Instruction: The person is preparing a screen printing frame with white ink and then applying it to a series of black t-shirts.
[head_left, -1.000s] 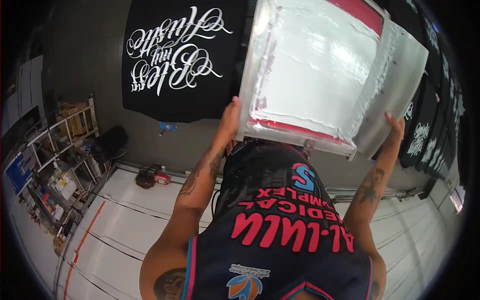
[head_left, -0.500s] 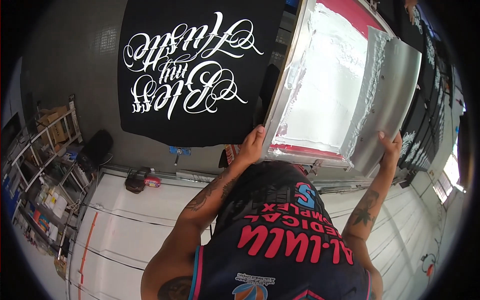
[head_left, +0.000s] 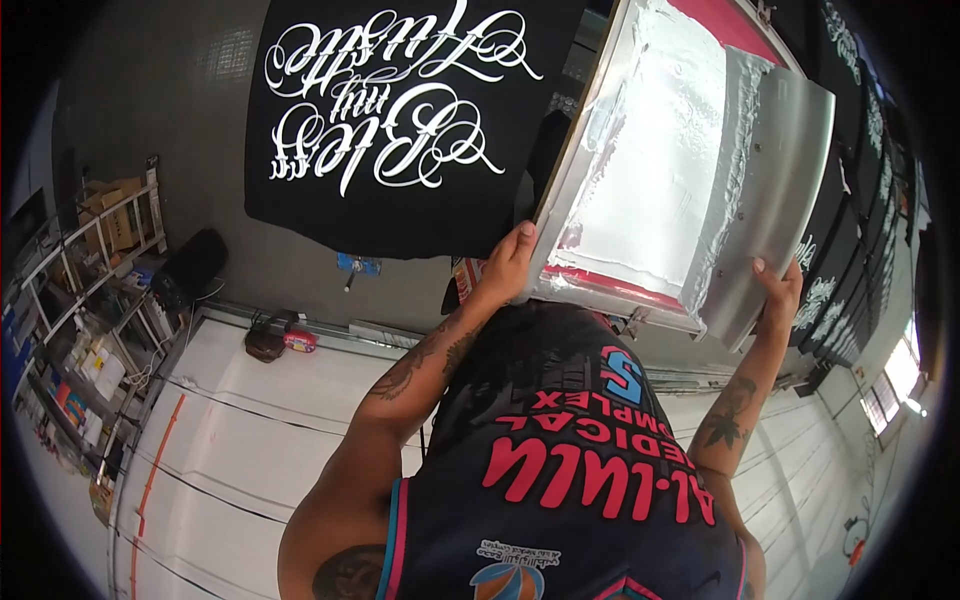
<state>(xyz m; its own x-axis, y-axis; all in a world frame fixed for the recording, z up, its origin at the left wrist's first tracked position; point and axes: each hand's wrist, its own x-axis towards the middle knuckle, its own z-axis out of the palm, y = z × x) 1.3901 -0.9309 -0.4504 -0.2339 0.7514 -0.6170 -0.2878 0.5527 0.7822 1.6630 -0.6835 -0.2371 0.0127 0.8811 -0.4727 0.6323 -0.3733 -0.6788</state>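
A screen-printing frame (head_left: 556,228) stands in front of my body, with a pale metal rim and a red-edged mesh smeared with thick white ink (head_left: 650,170). Its near left corner is in my left hand (head_left: 513,262), fingers closed round the rim. Across the frame's right part lies a wide, curved silver squeegee (head_left: 775,175). White ink clings along its left edge. My right hand (head_left: 779,287) grips its near end, the thumb on top and the other fingers mostly hidden beneath. Left of the frame a black shirt (head_left: 390,215) lies flat, bearing white ornate lettering.
More black shirts with white prints (head_left: 850,240) line the right side. At far left stands a metal shelf rack (head_left: 100,290) crowded with boxes and bottles. A black chair (head_left: 190,265) is beside it. Behind the near edge, a dark pouch (head_left: 265,338) sits by a pink packet (head_left: 300,341).
The shirt and left part of the scene have shifted upward in the picture. The squeegee sits slightly further left over the mesh. Both hands keep their grips.
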